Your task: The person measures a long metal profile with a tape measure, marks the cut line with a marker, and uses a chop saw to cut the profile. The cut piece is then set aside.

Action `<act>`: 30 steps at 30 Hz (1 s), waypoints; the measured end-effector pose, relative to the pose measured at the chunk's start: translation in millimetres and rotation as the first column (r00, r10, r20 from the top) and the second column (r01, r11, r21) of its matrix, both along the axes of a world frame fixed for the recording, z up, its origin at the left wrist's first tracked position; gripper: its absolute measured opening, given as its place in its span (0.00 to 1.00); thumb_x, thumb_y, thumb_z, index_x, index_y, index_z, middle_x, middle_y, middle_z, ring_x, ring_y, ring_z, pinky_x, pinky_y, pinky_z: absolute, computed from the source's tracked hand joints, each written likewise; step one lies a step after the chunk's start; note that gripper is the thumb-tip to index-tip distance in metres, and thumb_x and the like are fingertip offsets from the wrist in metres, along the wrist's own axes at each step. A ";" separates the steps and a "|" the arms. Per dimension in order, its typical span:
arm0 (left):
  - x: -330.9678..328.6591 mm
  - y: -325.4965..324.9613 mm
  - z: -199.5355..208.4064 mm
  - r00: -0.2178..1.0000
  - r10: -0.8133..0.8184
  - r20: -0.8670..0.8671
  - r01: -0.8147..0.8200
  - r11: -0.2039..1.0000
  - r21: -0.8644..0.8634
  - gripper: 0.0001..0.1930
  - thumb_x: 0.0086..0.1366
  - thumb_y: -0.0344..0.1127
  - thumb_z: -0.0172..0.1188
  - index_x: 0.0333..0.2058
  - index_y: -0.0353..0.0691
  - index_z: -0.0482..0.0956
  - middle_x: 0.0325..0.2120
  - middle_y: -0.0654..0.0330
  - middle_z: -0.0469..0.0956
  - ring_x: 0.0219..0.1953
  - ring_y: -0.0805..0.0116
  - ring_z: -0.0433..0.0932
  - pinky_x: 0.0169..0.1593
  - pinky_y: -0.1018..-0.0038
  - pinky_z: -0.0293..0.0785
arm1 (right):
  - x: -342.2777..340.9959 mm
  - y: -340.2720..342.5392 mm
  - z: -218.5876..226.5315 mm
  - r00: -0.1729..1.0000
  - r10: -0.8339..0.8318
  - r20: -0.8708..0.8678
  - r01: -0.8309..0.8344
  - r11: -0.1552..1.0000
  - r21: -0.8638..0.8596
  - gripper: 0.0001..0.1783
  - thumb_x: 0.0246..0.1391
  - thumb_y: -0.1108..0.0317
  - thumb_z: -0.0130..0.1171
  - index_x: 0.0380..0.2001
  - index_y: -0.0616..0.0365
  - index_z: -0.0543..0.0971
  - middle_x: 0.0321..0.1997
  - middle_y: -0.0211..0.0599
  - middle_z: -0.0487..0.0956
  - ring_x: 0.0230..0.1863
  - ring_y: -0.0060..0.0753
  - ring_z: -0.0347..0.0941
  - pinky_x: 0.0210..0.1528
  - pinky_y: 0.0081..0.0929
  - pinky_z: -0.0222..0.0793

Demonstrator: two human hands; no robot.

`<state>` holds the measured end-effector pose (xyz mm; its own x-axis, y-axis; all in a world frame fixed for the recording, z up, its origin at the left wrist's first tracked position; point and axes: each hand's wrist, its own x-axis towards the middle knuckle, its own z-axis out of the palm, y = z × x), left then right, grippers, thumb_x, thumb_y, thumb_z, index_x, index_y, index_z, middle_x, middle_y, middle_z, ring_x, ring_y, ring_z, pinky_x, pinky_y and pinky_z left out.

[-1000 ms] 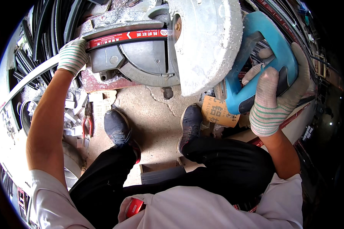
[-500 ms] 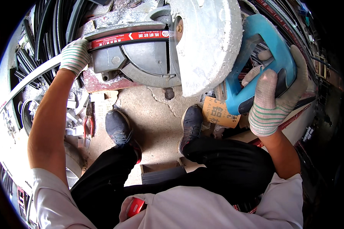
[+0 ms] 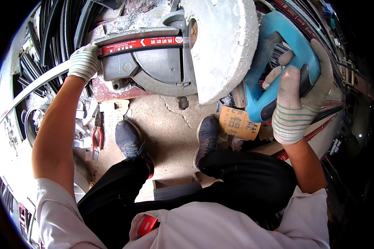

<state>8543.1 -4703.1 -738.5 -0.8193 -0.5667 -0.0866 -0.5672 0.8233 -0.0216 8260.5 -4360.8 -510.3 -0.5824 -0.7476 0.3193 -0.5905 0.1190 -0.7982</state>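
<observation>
My left hand [image 3: 84,63], in a white glove with green stripes, is closed on a long metal profile [image 3: 124,45] with red printed film. The profile lies against the fence of a mitre saw [image 3: 158,68], and its right end goes behind the pale, dusty blade guard [image 3: 224,50]. A sliver of the blade [image 3: 188,58] shows at the guard's left edge; whether it touches the profile is hidden. My gloved right hand [image 3: 297,101] wraps round the saw's blue loop handle [image 3: 259,83], its thumb lying along the near side and fingers showing through the opening.
Black strips [image 3: 50,33] lie in a heap at the far left. Red-handled pliers [image 3: 97,133] and metal offcuts [image 3: 83,143] lie on the floor near my left shoe [image 3: 129,137]. A piece of brown cardboard [image 3: 239,123] sits below the handle. More long profiles [image 3: 295,18] run along the right.
The blue handle and guard have shifted slightly away from me, with my right hand on the handle. My left hand and the profile have moved slightly right and nearer.
</observation>
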 end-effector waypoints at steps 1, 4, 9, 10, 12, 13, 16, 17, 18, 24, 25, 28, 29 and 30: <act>-0.4 -0.2 0.0 1.000 -0.003 -0.007 0.003 1.000 0.000 0.06 0.59 0.29 0.55 0.31 0.41 0.80 0.31 0.48 0.82 0.39 0.46 0.83 0.44 0.56 0.78 | 0.4 -0.1 -0.2 0.999 -0.008 0.033 0.008 1.000 -0.002 0.37 0.64 0.60 0.61 0.67 0.65 0.57 0.44 0.40 0.76 0.26 0.27 0.76 0.33 0.24 0.81; -0.1 0.5 0.5 1.000 -0.016 -0.019 0.016 1.000 -0.009 0.06 0.57 0.28 0.55 0.30 0.42 0.81 0.31 0.49 0.82 0.39 0.47 0.83 0.44 0.57 0.79 | -1.3 0.8 -2.8 0.999 0.034 0.017 -0.032 0.997 -0.075 0.33 0.62 0.70 0.61 0.65 0.63 0.60 0.40 0.36 0.78 0.25 0.21 0.75 0.30 0.24 0.79; -3.3 3.5 4.5 1.000 0.003 0.025 -0.003 1.000 -0.019 0.06 0.57 0.28 0.55 0.30 0.41 0.81 0.31 0.49 0.83 0.39 0.48 0.83 0.45 0.57 0.79 | 3.7 3.2 -5.1 1.000 -0.002 0.019 0.003 0.998 -0.059 0.32 0.63 0.71 0.59 0.66 0.63 0.59 0.40 0.37 0.77 0.25 0.22 0.74 0.29 0.25 0.79; -3.1 3.7 4.6 1.000 0.005 0.025 -0.005 1.000 -0.018 0.06 0.57 0.28 0.55 0.30 0.41 0.82 0.31 0.49 0.83 0.39 0.48 0.83 0.45 0.57 0.79 | 4.8 3.2 -5.8 1.000 -0.021 0.017 0.022 0.998 -0.051 0.32 0.63 0.71 0.58 0.66 0.63 0.58 0.40 0.37 0.77 0.25 0.23 0.74 0.29 0.25 0.79; -3.1 4.2 5.2 1.000 0.002 0.013 -0.002 1.000 -0.021 0.06 0.57 0.28 0.55 0.30 0.41 0.82 0.31 0.49 0.83 0.39 0.48 0.83 0.45 0.58 0.79 | 1.4 4.7 -7.1 0.998 0.019 -0.063 -0.022 0.999 -0.049 0.32 0.63 0.71 0.58 0.67 0.62 0.58 0.41 0.38 0.76 0.25 0.23 0.74 0.29 0.25 0.79; -3.2 4.6 5.6 1.000 0.000 0.007 0.000 1.000 -0.023 0.06 0.57 0.28 0.55 0.30 0.41 0.82 0.31 0.49 0.83 0.39 0.48 0.83 0.45 0.58 0.79 | 1.1 5.7 -8.3 0.997 0.027 -0.070 -0.031 0.998 -0.050 0.32 0.63 0.72 0.58 0.67 0.61 0.58 0.42 0.38 0.76 0.25 0.23 0.74 0.29 0.25 0.79; -4.5 5.4 7.5 1.000 0.004 0.017 -0.004 1.000 -0.027 0.06 0.57 0.28 0.55 0.30 0.41 0.82 0.31 0.49 0.83 0.39 0.48 0.83 0.45 0.58 0.79 | 1.9 8.6 -12.3 0.999 0.029 -0.027 -0.030 0.998 -0.061 0.33 0.63 0.73 0.56 0.68 0.60 0.57 0.43 0.38 0.76 0.26 0.22 0.74 0.30 0.25 0.79; -4.1 4.7 6.2 1.000 0.001 0.012 0.000 1.000 -0.027 0.06 0.57 0.28 0.55 0.31 0.41 0.82 0.31 0.49 0.83 0.39 0.48 0.83 0.45 0.58 0.79 | 1.4 9.4 -12.4 0.999 0.031 -0.038 -0.033 0.998 -0.048 0.33 0.63 0.73 0.56 0.68 0.60 0.57 0.44 0.38 0.76 0.26 0.22 0.74 0.30 0.25 0.79; -3.0 4.0 5.3 1.000 -0.001 0.009 0.001 1.000 -0.027 0.06 0.58 0.28 0.55 0.31 0.41 0.82 0.31 0.49 0.83 0.39 0.48 0.83 0.45 0.58 0.79 | 0.4 10.2 -12.6 0.998 0.036 -0.048 -0.037 0.999 -0.036 0.33 0.63 0.74 0.56 0.68 0.59 0.56 0.44 0.39 0.76 0.26 0.22 0.74 0.30 0.25 0.79; -2.6 3.8 3.5 1.000 -0.001 0.020 0.001 1.000 -0.023 0.06 0.58 0.28 0.56 0.31 0.41 0.81 0.32 0.49 0.83 0.40 0.48 0.83 0.45 0.58 0.79 | 4.1 7.6 -13.5 0.999 0.038 0.018 -0.036 0.996 -0.080 0.34 0.63 0.74 0.55 0.68 0.59 0.55 0.43 0.38 0.76 0.25 0.21 0.73 0.29 0.24 0.78; -2.6 3.7 3.0 1.000 0.000 0.024 0.000 1.000 -0.024 0.06 0.58 0.28 0.56 0.31 0.41 0.81 0.32 0.49 0.83 0.40 0.48 0.83 0.45 0.58 0.79 | 4.3 7.2 -13.4 0.999 0.041 0.023 -0.039 0.996 -0.084 0.34 0.63 0.74 0.55 0.68 0.59 0.55 0.43 0.38 0.76 0.25 0.21 0.73 0.29 0.24 0.78; -2.6 2.9 3.1 1.000 -0.003 0.024 0.004 1.000 -0.026 0.06 0.58 0.28 0.55 0.31 0.42 0.81 0.31 0.49 0.83 0.39 0.48 0.83 0.45 0.58 0.79 | 3.3 7.2 -13.2 0.999 0.033 0.002 -0.033 0.997 -0.075 0.34 0.62 0.75 0.55 0.68 0.59 0.55 0.42 0.38 0.76 0.25 0.21 0.73 0.29 0.24 0.78; -2.5 2.5 3.2 1.000 -0.002 0.022 0.002 1.000 -0.024 0.06 0.58 0.28 0.55 0.31 0.42 0.81 0.31 0.49 0.83 0.39 0.48 0.83 0.44 0.58 0.79 | 3.0 7.3 -13.3 0.999 0.035 -0.001 -0.035 0.997 -0.073 0.34 0.62 0.75 0.55 0.68 0.59 0.55 0.42 0.38 0.76 0.25 0.21 0.73 0.29 0.24 0.78; -1.9 1.8 2.2 1.000 0.000 0.018 0.000 1.000 -0.020 0.06 0.58 0.28 0.55 0.31 0.42 0.81 0.31 0.49 0.83 0.39 0.48 0.83 0.44 0.57 0.79 | 2.6 7.3 -13.5 0.999 0.038 -0.005 -0.038 0.997 -0.071 0.34 0.62 0.75 0.55 0.68 0.59 0.55 0.42 0.38 0.76 0.25 0.21 0.73 0.29 0.24 0.78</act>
<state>8541.2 -4701.3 -736.4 -0.8178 -0.5685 -0.0900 -0.5666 0.8226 -0.0479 8263.2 -4353.5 -523.8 -0.5528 -0.7447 0.3741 -0.5963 0.0398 -0.8018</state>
